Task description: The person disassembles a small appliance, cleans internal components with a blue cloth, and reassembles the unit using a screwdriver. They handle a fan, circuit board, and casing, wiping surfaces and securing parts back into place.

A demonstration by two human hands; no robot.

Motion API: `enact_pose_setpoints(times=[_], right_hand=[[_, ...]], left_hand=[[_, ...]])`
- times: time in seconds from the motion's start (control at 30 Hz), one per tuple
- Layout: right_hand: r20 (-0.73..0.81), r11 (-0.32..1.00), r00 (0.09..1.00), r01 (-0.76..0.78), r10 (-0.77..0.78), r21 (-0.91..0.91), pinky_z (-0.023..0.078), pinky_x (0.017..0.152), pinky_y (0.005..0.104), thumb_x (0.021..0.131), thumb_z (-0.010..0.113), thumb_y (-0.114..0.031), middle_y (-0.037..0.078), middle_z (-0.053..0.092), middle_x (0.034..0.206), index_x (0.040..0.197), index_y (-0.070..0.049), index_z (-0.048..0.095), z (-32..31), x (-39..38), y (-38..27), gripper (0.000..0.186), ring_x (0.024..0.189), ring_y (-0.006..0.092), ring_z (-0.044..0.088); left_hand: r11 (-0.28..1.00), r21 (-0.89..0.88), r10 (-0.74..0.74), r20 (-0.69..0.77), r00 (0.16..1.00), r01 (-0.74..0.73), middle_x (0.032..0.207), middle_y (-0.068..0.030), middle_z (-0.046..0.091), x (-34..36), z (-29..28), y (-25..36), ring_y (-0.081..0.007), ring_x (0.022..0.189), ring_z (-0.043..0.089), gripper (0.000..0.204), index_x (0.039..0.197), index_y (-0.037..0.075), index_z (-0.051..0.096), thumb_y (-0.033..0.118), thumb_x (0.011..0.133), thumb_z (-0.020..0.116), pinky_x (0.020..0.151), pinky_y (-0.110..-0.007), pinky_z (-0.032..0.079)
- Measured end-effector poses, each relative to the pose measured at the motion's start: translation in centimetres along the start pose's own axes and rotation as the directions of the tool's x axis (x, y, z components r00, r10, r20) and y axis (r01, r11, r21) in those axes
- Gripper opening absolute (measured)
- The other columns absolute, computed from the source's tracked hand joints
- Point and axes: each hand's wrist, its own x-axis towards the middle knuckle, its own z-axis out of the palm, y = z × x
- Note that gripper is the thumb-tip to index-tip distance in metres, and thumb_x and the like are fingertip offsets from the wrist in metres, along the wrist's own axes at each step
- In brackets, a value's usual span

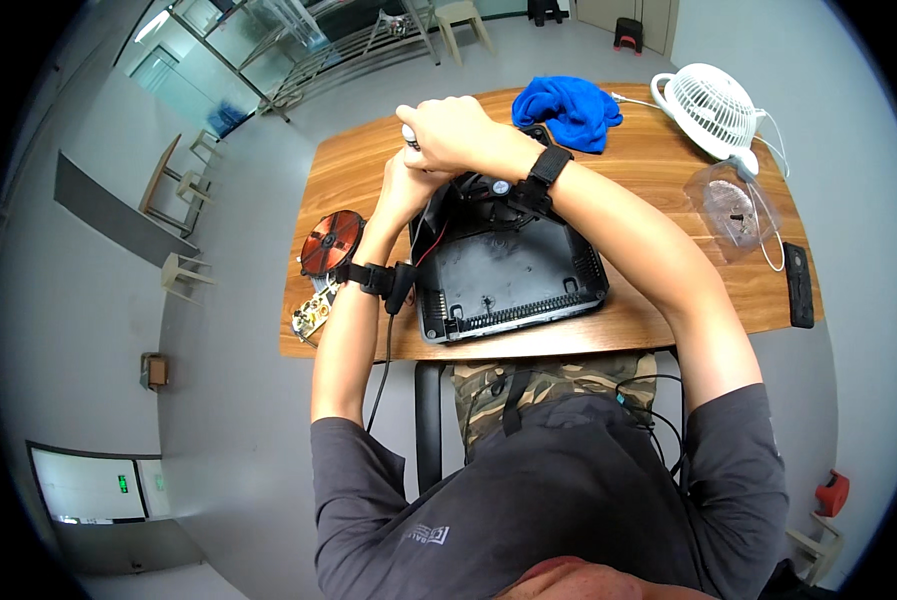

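A black plastic appliance housing (503, 280) lies open side up on the wooden table in front of me. Over its far left corner my right hand (453, 132) is closed in a fist around a handle-like object (409, 136), whose pale rounded end pokes out beside the thumb. Just below it, my left hand (406, 185) is closed against the right one; what its fingers hold is hidden. Thin red and grey wires run by the left wrist. Left of the housing lie a copper coil disc (331, 243) and a small circuit board (314, 314).
A blue cloth (568, 112) lies at the table's far side. To the right are a white fan (708, 108), a clear plastic tray (733, 212) with small dark pieces, a white cord and a black strip (798, 285). A metal rack (343, 60) stands beyond the table.
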Motion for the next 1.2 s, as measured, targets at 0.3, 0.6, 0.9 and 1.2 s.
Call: enact_pose_setpoints(times=[0.3, 0.6, 0.9, 1.2], right_hand=[[0.059, 0.993, 0.992, -0.116, 0.115, 0.016, 0.056, 0.080, 0.0512, 0.082, 0.065, -0.040, 0.024, 0.069, 0.101, 0.107, 0.000, 0.061, -1.3, -0.8, -0.2, 0.047, 0.094, 0.0420, 0.069], [-0.077, 0.986, 0.993, -0.081, 0.093, 0.148, 0.054, 0.082, 0.0525, 0.079, 0.066, -0.031, 0.024, 0.066, 0.102, 0.108, 0.002, 0.056, 0.3, -1.5, 0.1, 0.046, 0.094, 0.0448, 0.066], [0.029, 0.971, 0.983, -0.181, 0.179, 0.158, 0.054, 0.082, 0.0521, 0.078, 0.068, -0.038, 0.027, 0.067, 0.099, 0.106, 0.004, 0.056, -0.6, -1.8, -0.6, 0.052, 0.094, 0.0451, 0.067], [-0.114, 0.971, 0.979, -0.146, 0.169, 0.190, 0.053, 0.083, 0.0551, 0.079, 0.068, -0.037, 0.030, 0.067, 0.102, 0.108, 0.005, 0.053, 0.1, -2.1, 0.3, 0.054, 0.096, 0.0477, 0.066]], left_hand=[[0.989, -0.088, -0.110, 0.121, 0.987, 0.121, 0.090, -0.0120, 0.076, -0.1, -0.4, -0.9, -0.0155, 0.084, 0.070, 0.028, 0.098, -0.002, 0.072, 0.019, 0.082, 0.081, 0.073, -0.034, 0.053], [0.995, -0.059, -0.075, 0.047, 0.996, 0.077, 0.094, -0.0186, 0.074, -0.4, 0.0, -0.5, -0.0314, 0.089, 0.072, 0.034, 0.100, -0.003, 0.067, 0.018, 0.078, 0.082, 0.079, -0.041, 0.054], [0.989, -0.120, -0.065, 0.174, 0.983, 0.087, 0.087, -0.0165, 0.071, -1.0, 0.3, -2.2, -0.0234, 0.080, 0.069, 0.032, 0.101, -0.007, 0.065, 0.016, 0.083, 0.077, 0.075, -0.037, 0.054], [0.976, -0.216, 0.009, 0.027, 1.000, -0.003, 0.084, -0.0108, 0.071, 0.0, -0.1, -1.9, -0.0184, 0.076, 0.063, 0.025, 0.099, -0.001, 0.065, 0.014, 0.082, 0.075, 0.073, -0.034, 0.052]])
